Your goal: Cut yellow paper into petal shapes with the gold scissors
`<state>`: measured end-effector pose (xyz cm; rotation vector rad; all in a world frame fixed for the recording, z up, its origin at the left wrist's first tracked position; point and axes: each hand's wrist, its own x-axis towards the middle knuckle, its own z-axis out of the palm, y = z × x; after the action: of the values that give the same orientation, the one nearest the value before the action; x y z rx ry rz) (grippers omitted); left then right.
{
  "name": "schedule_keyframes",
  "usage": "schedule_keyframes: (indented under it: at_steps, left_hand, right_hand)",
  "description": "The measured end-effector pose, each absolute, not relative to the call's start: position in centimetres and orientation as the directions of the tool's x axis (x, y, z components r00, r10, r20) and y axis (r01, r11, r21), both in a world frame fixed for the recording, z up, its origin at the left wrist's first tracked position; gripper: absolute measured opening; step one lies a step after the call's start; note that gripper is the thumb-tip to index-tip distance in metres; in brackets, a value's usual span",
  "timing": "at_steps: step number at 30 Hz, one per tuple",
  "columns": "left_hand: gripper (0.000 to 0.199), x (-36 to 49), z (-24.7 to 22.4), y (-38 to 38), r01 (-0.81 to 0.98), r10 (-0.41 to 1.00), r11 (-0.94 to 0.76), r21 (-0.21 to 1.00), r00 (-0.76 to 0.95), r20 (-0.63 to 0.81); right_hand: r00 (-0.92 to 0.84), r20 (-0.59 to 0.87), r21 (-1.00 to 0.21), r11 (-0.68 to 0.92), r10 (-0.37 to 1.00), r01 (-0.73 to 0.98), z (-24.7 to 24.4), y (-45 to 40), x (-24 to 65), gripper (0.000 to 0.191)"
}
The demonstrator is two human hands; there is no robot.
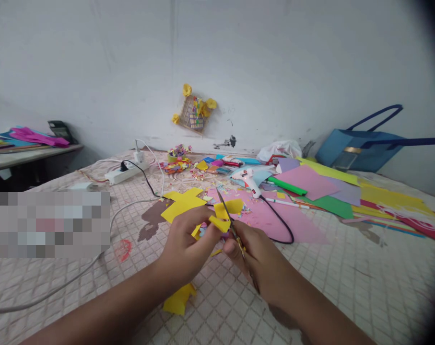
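Observation:
Between finger and thumb of my left hand (pixel 188 242) is a small curled piece of yellow paper (pixel 220 224). My right hand (pixel 258 256) is closed around a pair of scissors (pixel 234 230), whose blades point up and away, against the yellow paper. The scissors' handles are partly hidden by my fingers. Just beyond my left hand lies a yellow paper sheet (pixel 183 201) with cut edges. A yellow scrap (pixel 180 299) rests on the tablecloth below my left wrist.
A white glue gun (pixel 251 183) with a black cord lies beyond my hands on pink paper (pixel 292 220). Coloured sheets (pixel 312 179) spread to the right, near a blue bag (pixel 361 148). A power strip (pixel 126 172) with cables sits left. A decorated stick frame (pixel 195 115) hangs on the wall.

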<state>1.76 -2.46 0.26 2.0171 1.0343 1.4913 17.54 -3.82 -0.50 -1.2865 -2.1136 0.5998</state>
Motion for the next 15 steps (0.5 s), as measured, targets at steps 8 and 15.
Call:
schedule_keyframes:
  at_steps: [8,15]
  left_hand:
    - [0.015,1.01,0.37,-1.85,0.241,0.769,-0.635,0.734,0.114,0.629]
    - [0.016,1.13,0.17,-1.96,0.226,0.788,-0.613,0.757,0.101,0.607]
  right_hand:
    - [-0.366,0.209,-0.648,0.409,0.907,0.643,-0.68,-3.85,17.48,0.045]
    - [-0.356,0.184,-0.671,0.381,0.916,0.636,-0.92,-4.04,16.99,0.040]
